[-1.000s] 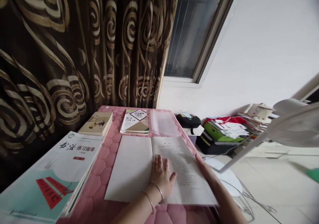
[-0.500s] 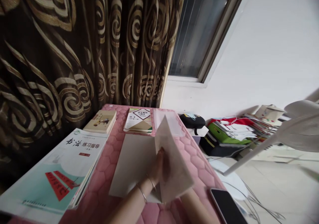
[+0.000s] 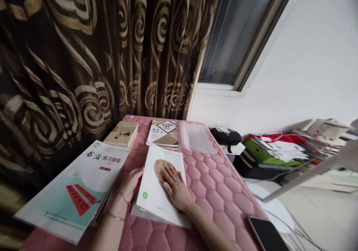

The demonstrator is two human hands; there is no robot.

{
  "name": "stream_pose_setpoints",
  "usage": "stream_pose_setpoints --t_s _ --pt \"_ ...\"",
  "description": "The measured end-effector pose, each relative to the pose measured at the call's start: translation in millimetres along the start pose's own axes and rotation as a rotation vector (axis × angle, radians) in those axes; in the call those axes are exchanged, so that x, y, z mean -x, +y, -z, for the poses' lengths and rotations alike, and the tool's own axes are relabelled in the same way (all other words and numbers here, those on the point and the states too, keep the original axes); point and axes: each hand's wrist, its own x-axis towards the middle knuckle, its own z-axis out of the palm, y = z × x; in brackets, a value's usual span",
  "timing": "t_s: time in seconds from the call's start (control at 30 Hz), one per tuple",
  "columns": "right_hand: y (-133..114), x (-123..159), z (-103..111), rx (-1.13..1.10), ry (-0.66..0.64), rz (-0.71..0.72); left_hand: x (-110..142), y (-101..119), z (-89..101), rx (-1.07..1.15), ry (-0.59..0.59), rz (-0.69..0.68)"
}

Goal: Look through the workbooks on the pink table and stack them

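A thin white book (image 3: 151,191) with a round tan picture and a small green dot lies closed on the pink padded table cover. Its lower sheets fan out a little at the near left corner. My right hand (image 3: 175,187) lies flat on the cover, fingers spread over the lower right of the round picture. At the book's left edge, my left hand (image 3: 132,183), with two bracelets on its wrist, grips the side with bent fingers; the fingertips are partly hidden.
Left stands a book stack topped by a teal-and-white calligraphy book (image 3: 81,184), with a tan book (image 3: 121,134) behind. Farther back are a workbook (image 3: 163,132) and clear plastic sleeves (image 3: 195,137). A phone (image 3: 267,232) lies at the right edge, near a white lamp (image 3: 302,176).
The raised cover has come down and the book is closed. My right hand moved onto its top; my left hand moved from the inner pages to the left edge. The view shifted slightly.
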Motion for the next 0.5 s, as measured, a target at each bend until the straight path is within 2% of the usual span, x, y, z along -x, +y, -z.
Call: stream_pose_setpoints --t_s 0.07,0.13,0.2,0.33,0.5 --pt "-2 0 -1 0.067 -0.031 0.008 -1 -8 12.2 -0.367 0.014 -0.023" --pt "-4 0 -2 0.111 -0.052 0.018 -4 -15 19.4 -0.757 0.054 0.010" --pt "-5 0 -2 0.145 -0.069 0.022 -7 -18 22.6 -1.018 0.088 0.050" --pt "-7 -1 1 0.198 -0.100 0.014 -6 -19 22.3 -1.216 0.121 0.093" --pt "-14 -2 0 0.220 -0.123 -0.019 12 -16 11.4 -1.405 0.130 0.111"
